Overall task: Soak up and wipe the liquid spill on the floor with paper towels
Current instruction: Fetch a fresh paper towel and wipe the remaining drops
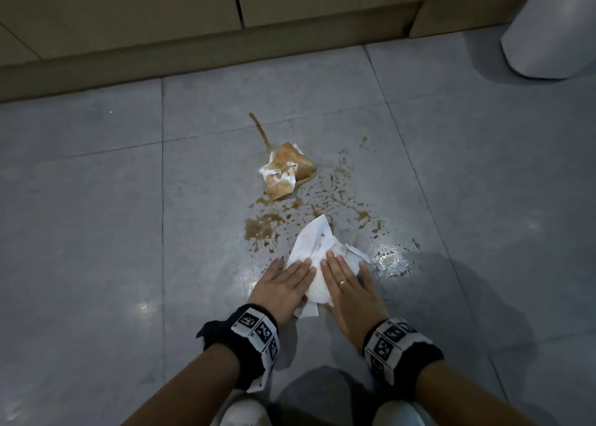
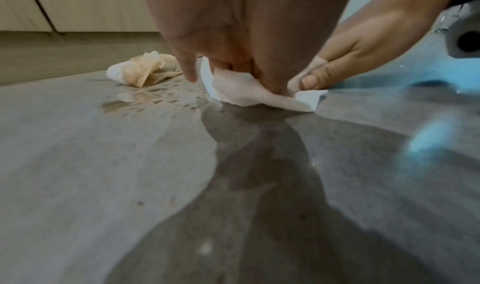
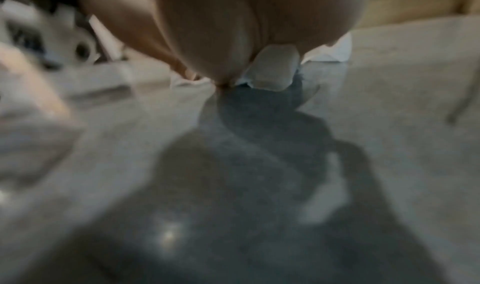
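Both hands flat on a crumpled white paper towel [image 1: 317, 258] on the grey tiled floor [image 1: 96, 200]. Left hand [image 1: 283, 285] has fingers straight and together, pressing the towel's left part; right hand [image 1: 348, 288] likewise straight-fingered, pressing its right part, thumb out to the side. Neither hand curls round the towel.

Brown liquid spill [image 1: 261, 227] lies just beyond and left of the towel, with splatter spreading right and a thin streak further off toward the beige cabinet base [image 1: 193, 71]. A wet sheen [image 1: 392, 259] sits just right of the towel. A brown-soaked used paper towel wad [image 1: 285, 171] rests at the far side of the spill.

Best way, probably: keep palms flat, push the clean towel forward over the puddle, let it soak before dragging, so liquid isn't smeared.

Room: open tile left and right; the cabinet kickboard bounds the far side, the white rounded bin [image 1: 548, 29] stands well off at far right.
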